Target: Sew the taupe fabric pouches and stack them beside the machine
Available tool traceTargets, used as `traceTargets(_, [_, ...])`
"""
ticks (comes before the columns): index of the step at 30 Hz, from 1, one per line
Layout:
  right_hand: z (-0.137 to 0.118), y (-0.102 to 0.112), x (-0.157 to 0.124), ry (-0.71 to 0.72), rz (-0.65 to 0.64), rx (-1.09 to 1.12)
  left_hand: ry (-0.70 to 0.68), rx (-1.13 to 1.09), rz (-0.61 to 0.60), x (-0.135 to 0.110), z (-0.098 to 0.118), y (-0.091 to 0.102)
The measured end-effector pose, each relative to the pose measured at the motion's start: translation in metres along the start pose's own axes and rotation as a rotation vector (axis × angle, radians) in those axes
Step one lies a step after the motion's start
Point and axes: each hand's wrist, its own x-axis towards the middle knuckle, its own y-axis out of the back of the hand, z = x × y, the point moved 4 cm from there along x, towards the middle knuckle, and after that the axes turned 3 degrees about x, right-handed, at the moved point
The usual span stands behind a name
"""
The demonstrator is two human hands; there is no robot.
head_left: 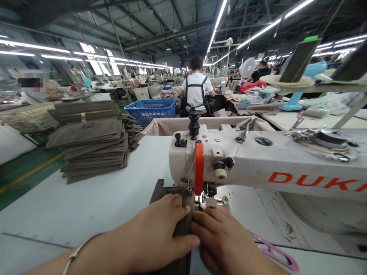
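Note:
A dark grey-brown fabric piece (pixel 183 226) lies on the sewing table (pixel 114 206), its far end beside the needle area of a white sewing machine (pixel 246 158). Across its top rests my left hand (pixel 151 229), with thumb and fingers pressing and gripping the piece. My right hand (pixel 222 236) is at the piece's right edge, fingers curled against it, just in front of the presser foot (pixel 210 203). The fingertips of both hands nearly meet. Part of the fabric is hidden under the hands. Pink thread snips (pixel 276 252) lie to the right of my right hand.
A tall stack of grey-brown fabric pieces (pixel 94 147), the top one zippered, stands at the table's left. Beyond are a blue crate (pixel 156 109), a cloth-lined bin (pixel 162 125) and a seated person (pixel 196 89) facing away. Thread cones (pixel 301 59) stand at right.

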Motion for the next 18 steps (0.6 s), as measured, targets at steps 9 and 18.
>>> traceTargets(9, [-0.023, -0.003, -0.006, 0.162, -0.088, -0.071, -0.332, 0.339, 0.446, -0.072, -0.001, -0.037])
traceTargets(18, [-0.048, -0.049, -0.050, 0.147, 0.379, -0.247, -0.452, 0.305, 0.481, -0.080, 0.006, -0.051])
